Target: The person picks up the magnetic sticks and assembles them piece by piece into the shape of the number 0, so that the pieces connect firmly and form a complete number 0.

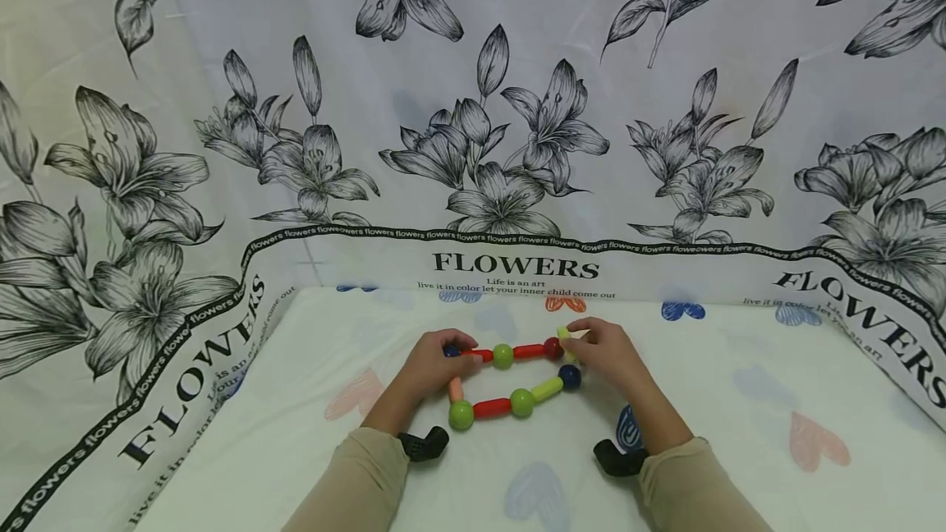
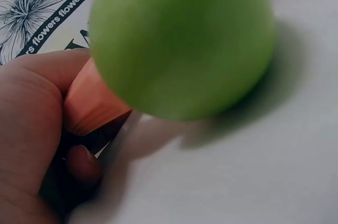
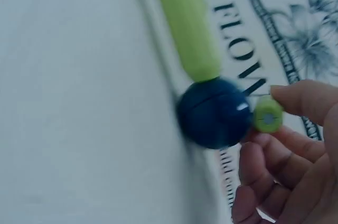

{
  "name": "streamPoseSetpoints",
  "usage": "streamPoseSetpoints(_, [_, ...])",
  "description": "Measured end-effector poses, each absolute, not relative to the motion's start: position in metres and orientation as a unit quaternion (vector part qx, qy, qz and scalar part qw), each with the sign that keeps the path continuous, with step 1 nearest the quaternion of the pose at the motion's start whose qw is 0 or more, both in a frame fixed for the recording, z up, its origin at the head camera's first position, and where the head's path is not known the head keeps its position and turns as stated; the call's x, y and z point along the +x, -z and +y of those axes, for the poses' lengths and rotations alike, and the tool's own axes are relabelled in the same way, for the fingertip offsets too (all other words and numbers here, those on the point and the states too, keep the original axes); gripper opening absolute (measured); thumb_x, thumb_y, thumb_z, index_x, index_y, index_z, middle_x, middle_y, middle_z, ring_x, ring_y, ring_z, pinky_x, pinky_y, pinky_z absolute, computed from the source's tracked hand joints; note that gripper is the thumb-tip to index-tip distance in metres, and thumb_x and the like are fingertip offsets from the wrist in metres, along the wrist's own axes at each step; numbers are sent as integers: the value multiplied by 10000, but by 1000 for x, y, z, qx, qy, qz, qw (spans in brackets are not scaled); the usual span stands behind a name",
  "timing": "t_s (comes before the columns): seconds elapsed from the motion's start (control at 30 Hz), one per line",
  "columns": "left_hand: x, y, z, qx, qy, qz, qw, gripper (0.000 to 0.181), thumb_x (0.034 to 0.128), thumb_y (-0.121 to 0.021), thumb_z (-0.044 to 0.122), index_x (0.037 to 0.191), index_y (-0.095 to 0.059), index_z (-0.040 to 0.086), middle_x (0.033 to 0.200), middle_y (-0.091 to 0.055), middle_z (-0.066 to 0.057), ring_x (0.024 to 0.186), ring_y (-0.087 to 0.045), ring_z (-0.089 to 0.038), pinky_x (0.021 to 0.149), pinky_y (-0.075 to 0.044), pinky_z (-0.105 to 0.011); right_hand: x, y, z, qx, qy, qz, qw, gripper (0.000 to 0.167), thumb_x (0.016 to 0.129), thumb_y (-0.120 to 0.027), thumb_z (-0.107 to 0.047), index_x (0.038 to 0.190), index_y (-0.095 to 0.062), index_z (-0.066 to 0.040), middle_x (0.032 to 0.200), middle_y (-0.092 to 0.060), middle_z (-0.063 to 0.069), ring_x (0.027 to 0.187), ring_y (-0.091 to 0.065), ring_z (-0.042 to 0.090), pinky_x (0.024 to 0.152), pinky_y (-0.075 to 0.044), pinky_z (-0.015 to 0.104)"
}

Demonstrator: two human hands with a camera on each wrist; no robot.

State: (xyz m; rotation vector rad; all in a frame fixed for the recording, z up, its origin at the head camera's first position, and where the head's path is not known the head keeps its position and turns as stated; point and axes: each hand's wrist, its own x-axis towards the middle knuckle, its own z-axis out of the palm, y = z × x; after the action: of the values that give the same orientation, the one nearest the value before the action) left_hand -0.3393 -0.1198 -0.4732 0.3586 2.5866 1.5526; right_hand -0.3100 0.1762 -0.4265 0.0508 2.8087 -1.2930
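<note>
A ring of coloured magnetic sticks and balls lies on the white cloth. My left hand [image 1: 432,364] pinches its far left corner, thumb and finger around a red stick [image 1: 484,355] beside a dark blue ball [image 1: 450,350]. An orange stick [image 2: 95,102] runs from there to a large green ball [image 2: 182,44]. My right hand [image 1: 609,351] pinches a yellow-green stick [image 3: 268,117] near a dark red ball [image 1: 553,348]. Its end faces the right wrist camera, close to another blue ball [image 3: 214,113]; whether they touch I cannot tell. A second yellow-green stick [image 3: 190,31] joins that ball.
Along the ring's near side are a red stick [image 1: 491,409] and a green ball [image 1: 521,402]. Another green ball [image 1: 502,355] sits on the far side. Behind hangs a flower-printed curtain [image 1: 517,269]. Black devices [image 1: 619,460] are worn at both wrists.
</note>
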Motion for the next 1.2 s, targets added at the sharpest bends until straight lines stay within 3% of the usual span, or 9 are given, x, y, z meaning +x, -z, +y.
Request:
streamPoseSetpoints(0.2, [-338,473,-116,102,-497,861,33,181,847,-762,345,984,-723,233,994,-685,62,929,-559,-163,850,-451,-339,-314,442,175,9,390,920,48,391,897,-692,-367,1192,-662,-112,905,-673,55,741,-575,170,643,-459,290])
streamPoseSetpoints(0.57, [-340,476,-116,88,-498,862,41,189,834,-766,365,985,-712,266,1014,-678,80,961,-557,-171,871,-444,-350,-313,448,171,42,401,915,17,414,938,-644,-361,1266,-620,-110,854,-656,49,698,-571,173,612,-457,285])
streamPoseSetpoints(0.8, [-338,473,-117,110,-510,852,45,188,827,-772,344,972,-721,236,976,-681,54,898,-553,-181,798,-448,-331,-314,448,169,40,407,913,2,397,947,-638,-345,1257,-625,-98,815,-665,39,671,-566,168,594,-439,286])
streamPoseSetpoints(1.07, [-339,474,-116,100,-520,847,34,156,836,-762,296,960,-721,209,965,-674,41,914,-545,-181,817,-443,-327,-315,446,170,7,397,915,66,505,903,-682,-336,1353,-549,-150,885,-626,56,752,-539,186,649,-421,301])
streamPoseSetpoints(1.2, [-340,475,-116,96,-520,848,32,154,838,-761,300,959,-721,213,964,-669,38,917,-543,-183,813,-444,-327,-315,445,174,-24,396,914,88,627,891,-699,-324,1444,-458,-154,801,-565,44,715,-499,178,651,-389,313])
